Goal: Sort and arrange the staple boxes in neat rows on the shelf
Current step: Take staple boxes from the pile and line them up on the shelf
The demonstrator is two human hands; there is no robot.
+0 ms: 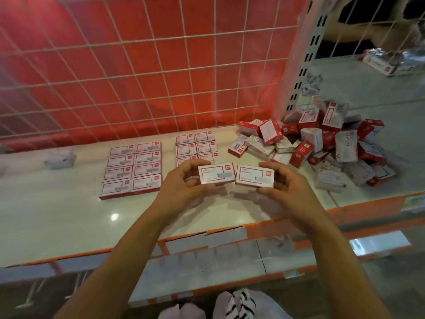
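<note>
My left hand (pixel 181 183) grips a red-and-white staple box (pixel 216 174) by its left end. My right hand (pixel 284 185) grips a second staple box (pixel 254 176) by its right end. Both boxes are held label up, side by side, just above the white shelf (pixel 69 215). Behind them lies a two-column block of flat boxes (pixel 195 146), its front row partly hidden by my hands. Further left sits a neat block of several boxes (pixel 132 168) in two columns. A loose heap of staple boxes (pixel 322 143) is piled at the right.
A white wire grid (pixel 138 65) over a red panel closes the back of the shelf. A perforated upright (pixel 301 74) divides off the right bay, where wrapped packs (pixel 386 61) lie. A small pale object (pixel 60 159) sits at the far left. The orange shelf edge (pixel 207 245) runs along the front.
</note>
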